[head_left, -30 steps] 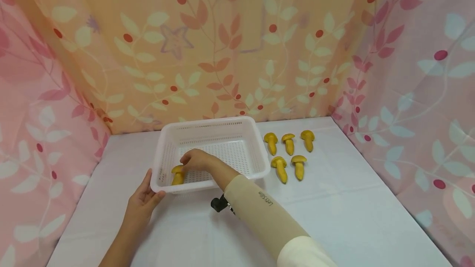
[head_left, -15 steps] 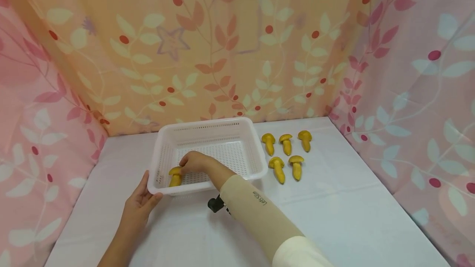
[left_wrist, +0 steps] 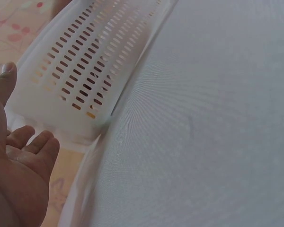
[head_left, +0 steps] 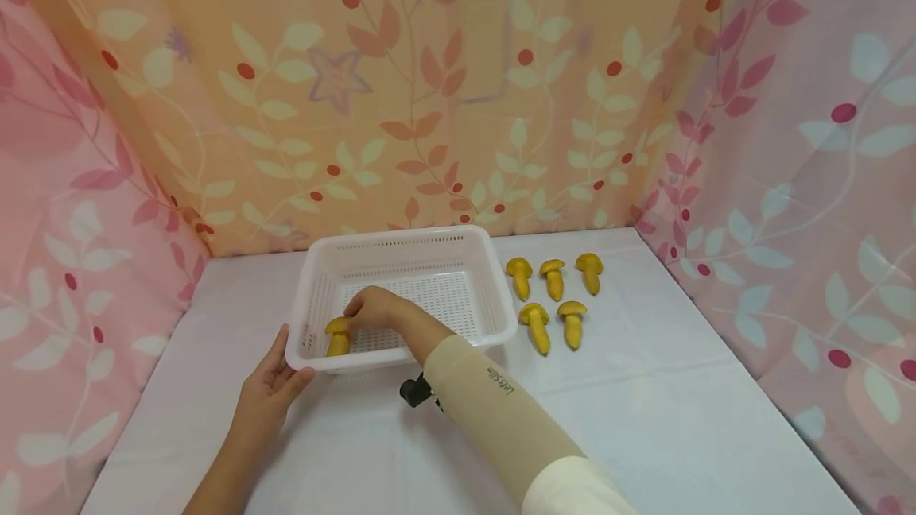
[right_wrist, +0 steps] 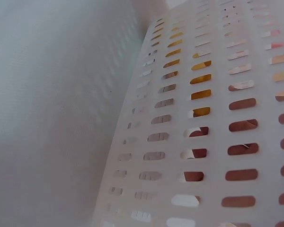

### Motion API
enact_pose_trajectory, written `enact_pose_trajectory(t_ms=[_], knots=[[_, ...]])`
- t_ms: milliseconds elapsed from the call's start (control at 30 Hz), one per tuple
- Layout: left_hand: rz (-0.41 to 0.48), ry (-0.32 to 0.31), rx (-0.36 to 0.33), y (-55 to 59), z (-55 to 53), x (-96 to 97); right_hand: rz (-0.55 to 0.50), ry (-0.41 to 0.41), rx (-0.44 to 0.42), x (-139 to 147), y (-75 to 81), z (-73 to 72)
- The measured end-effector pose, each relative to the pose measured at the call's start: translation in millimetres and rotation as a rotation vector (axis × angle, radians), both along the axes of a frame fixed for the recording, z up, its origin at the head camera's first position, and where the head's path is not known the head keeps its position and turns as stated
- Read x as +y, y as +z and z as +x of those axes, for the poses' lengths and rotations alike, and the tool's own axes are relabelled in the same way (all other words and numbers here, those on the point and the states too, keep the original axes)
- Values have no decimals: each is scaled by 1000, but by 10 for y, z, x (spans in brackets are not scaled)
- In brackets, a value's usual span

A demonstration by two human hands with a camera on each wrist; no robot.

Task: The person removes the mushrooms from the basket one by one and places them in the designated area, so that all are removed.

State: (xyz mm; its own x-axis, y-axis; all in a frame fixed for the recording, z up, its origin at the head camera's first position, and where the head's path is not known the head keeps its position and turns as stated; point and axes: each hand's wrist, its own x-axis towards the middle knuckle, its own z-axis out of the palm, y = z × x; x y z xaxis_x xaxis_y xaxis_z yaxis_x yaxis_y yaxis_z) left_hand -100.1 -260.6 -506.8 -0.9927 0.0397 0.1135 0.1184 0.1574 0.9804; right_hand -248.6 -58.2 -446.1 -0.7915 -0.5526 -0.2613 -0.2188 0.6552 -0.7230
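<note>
A white plastic basket point(head_left: 494, 276) with slotted walls stands on the table. Inside its near left corner a yellow toy mushroom point(head_left: 339, 340) leans with the cap upward. My right hand point(head_left: 377, 310) reaches over the front rim and pinches that mushroom at the cap's right edge; its fingertips are partly hidden. In the right wrist view, yellow shows through slots of the basket wall point(right_wrist: 213, 135). My left hand point(head_left: 263, 400) holds the basket's near left corner, thumb at the front and fingers along the left side. The left wrist view shows this hand point(left_wrist: 21, 165) against the basket's end.
Several more yellow mushrooms point(head_left: 538, 328) lie in two rows right of the basket. A white cloth point(head_left: 608, 420) covers the table. Flowered curtains point(head_left: 429, 102) rise at the back and both sides. A black device point(head_left: 415, 392) shows below my right forearm.
The head view shifts slightly. My right fingers make only small movements at the mushroom's cap, and my left hand stays on the basket's corner.
</note>
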Motion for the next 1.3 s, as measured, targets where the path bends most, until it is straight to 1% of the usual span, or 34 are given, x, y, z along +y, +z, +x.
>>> enact_pose_trajectory(t_ms=[167,300,567,800,900,1067,1300], knots=[[2,-3,7,9,-21,-7,-52,15,10,0,7,-54],[13,-14,23,12,-34,-16,-82,10,11,-8,19,-78],[42,-18,34,4,-14,-4,-145,-27,9,2,59,-46],[40,-12,25,5,23,17,-150,-11,113,84,141,-47],[40,-8,23,4,28,11,-163,-2,142,130,182,-55],[29,-19,22,10,12,-9,-166,5,178,190,248,-46],[34,-20,52,20,5,0,-172,23,204,242,342,45]])
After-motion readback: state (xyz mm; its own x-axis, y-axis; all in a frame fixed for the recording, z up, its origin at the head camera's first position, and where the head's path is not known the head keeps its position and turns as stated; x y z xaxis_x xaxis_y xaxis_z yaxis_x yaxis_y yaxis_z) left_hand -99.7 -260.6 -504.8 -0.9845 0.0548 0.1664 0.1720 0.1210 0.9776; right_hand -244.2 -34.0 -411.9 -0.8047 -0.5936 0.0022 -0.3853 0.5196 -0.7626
